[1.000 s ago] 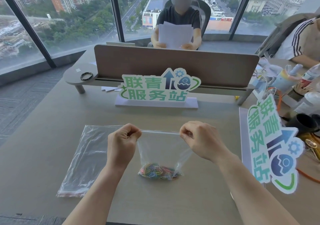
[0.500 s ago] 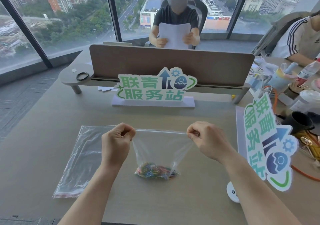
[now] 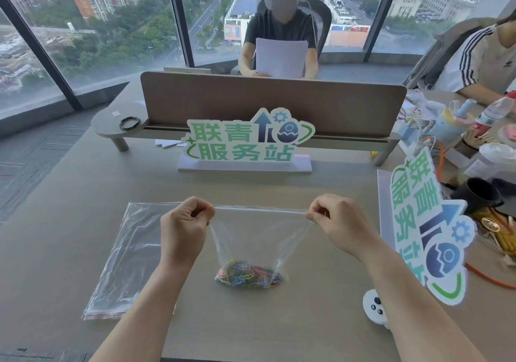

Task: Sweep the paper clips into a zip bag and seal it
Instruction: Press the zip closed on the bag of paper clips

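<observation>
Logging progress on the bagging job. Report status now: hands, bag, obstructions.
Left hand and right hand each pinch a top corner of the zip bag, strip pulled taut. Paper clips inside at bottom. Spare bags left of it, not interfering.

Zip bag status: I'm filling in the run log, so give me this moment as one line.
left hand: pinches bag top | right hand: pinches bag top | zip bag: stretched taut | paper clips: inside | seal: cannot tell

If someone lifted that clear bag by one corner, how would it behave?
Likely floppy: the zip bag wrinkles and sags between the left hand and right hand. Probably bottom-heavy: the paper clips lie heaped at its base, so they would slide toward the lowest corner.
</observation>
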The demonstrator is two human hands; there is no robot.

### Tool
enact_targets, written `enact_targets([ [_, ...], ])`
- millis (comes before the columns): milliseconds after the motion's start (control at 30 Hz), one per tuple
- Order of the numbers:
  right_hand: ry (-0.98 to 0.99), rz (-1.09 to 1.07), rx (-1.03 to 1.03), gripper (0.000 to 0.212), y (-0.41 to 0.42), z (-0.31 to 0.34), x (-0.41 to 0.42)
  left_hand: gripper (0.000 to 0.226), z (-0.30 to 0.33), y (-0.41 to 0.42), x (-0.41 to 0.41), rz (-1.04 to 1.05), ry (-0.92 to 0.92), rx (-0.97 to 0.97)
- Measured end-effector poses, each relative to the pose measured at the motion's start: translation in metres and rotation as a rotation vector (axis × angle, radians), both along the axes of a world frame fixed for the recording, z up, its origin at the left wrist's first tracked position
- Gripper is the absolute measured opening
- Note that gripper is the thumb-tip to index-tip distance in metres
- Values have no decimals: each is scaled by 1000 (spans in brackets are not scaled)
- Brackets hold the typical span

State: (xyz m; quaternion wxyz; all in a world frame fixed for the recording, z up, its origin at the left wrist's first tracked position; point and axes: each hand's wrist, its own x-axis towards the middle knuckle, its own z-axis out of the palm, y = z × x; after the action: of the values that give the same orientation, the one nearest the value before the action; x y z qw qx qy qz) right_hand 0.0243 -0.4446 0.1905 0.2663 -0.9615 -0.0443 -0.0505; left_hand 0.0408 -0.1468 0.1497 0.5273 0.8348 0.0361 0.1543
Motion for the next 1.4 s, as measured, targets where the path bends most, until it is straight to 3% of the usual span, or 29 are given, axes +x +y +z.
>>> enact_targets([
  [400,5,16,-37,21,-2,2,9,24,6,-4,10,-32,9,32],
  [600,5,-7,-119,7,12,-1,20,14,8,-6,16,-52,-10,70],
  [667,-52,-52,-149,6,24,0,25,7,7,-6,16,-48,2,53],
  [767,-244,-101,-111,7,54,9,29,20,3,0,17,-10,24,25],
  [933,-368,89,31,6,126,23,28,13,-9,31,12,66,60,44],
  [1133,-164,312,50,10,212,-15,28,8,-39,85,-5,188,180,114],
  [1400,177,361,-20,10,276,-109,33,13,-84,150,-27,307,407,186],
])
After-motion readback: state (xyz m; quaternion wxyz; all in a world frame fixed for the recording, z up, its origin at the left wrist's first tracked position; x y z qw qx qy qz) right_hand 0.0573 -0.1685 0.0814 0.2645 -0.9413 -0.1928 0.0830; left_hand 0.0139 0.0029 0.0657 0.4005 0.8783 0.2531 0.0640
